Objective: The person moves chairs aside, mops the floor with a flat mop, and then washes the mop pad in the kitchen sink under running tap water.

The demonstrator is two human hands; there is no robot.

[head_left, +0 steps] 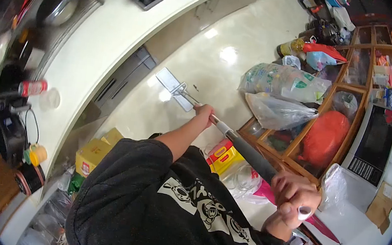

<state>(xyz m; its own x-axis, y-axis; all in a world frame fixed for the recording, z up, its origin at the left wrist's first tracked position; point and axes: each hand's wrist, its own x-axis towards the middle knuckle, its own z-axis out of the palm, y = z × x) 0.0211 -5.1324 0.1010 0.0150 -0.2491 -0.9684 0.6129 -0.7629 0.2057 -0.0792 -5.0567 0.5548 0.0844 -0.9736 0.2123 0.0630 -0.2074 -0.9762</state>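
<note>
A flat mop with a long pole (252,155) slants across the view, its pale rectangular head (175,88) lying on the glossy floor (237,40) beside the lower cabinets. My left hand (203,115) is wrapped round the thin metal part of the pole, nearer the mop head. Around the thick grey grip at the pole's upper end, my right hand (295,197) is closed, with the pole's white-ringed tip showing past the fingers. Both arms reach out in front of a black printed shirt.
At left runs a white counter (89,38) with a red can (33,88). Plastic bags (285,82) stand against a wooden glass-fronted cabinet (336,97) at right. A yellow box (91,155) sits at lower left, and a microwave (375,143) stands far right.
</note>
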